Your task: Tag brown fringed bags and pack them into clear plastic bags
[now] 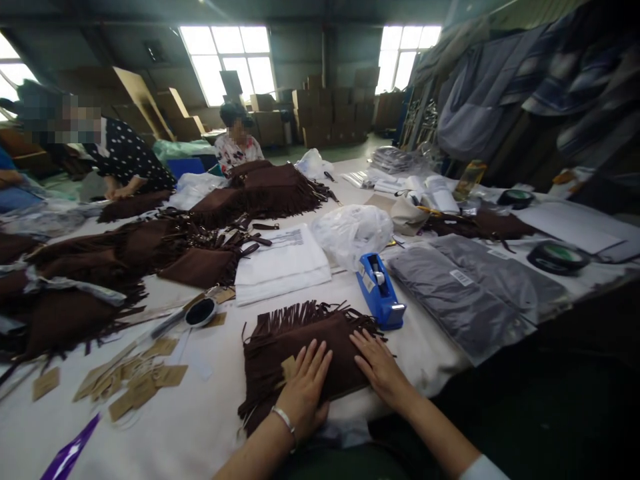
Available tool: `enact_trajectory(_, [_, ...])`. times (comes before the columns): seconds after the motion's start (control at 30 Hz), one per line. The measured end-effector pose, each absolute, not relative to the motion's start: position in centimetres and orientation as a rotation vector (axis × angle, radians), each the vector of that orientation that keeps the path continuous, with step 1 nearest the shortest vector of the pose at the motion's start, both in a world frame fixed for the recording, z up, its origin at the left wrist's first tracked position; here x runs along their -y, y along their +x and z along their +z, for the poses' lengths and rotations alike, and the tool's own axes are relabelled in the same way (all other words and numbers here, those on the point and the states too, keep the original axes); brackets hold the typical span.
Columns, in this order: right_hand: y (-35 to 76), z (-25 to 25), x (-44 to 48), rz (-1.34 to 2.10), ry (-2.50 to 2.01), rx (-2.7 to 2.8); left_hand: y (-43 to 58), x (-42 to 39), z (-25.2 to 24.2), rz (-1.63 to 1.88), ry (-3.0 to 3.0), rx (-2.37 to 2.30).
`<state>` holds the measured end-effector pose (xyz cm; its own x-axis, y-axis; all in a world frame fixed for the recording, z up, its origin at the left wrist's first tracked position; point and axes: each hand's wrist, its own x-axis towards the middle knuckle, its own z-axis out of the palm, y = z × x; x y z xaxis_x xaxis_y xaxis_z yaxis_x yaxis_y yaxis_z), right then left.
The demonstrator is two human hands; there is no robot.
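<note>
A dark brown fringed bag lies flat before me at the table's near edge, its fringe spread along the far and left sides. My left hand rests on it with fingers stretched out, beside a small tan tag. On the bag's right part lies my right hand, palm down and fingers spread. Just beyond that hand stands a blue tape dispenser. Behind the bag is a stack of white plastic sleeves.
Kraft tags with strings lie at left, near a round black-topped object. Piles of brown fringed bags cover the left side. Grey bagged goods and tape rolls are at right. Two people work across the table.
</note>
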<state>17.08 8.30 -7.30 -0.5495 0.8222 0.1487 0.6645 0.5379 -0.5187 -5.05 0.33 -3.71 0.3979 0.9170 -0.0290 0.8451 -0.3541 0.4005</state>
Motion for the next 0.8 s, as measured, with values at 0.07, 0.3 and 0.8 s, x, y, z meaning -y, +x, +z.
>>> enact_trajectory(0.07, [17.6, -6.9, -7.8, 0.641, -1.269, 2.208, -3.8, -0.9, -3.7, 0.277, 2.334, -1.452])
enact_trajectory(0.3, [19.2, -5.0, -3.0, 1.422, -1.285, 1.501, -2.7, -2.2, -6.7, 0.613, 2.578, -1.32])
enact_trajectory(0.8, [12.5, -4.0, -11.8, 2.08, -0.83, 0.742, -3.6, -1.4, -3.9, 0.683, 3.024, -1.425])
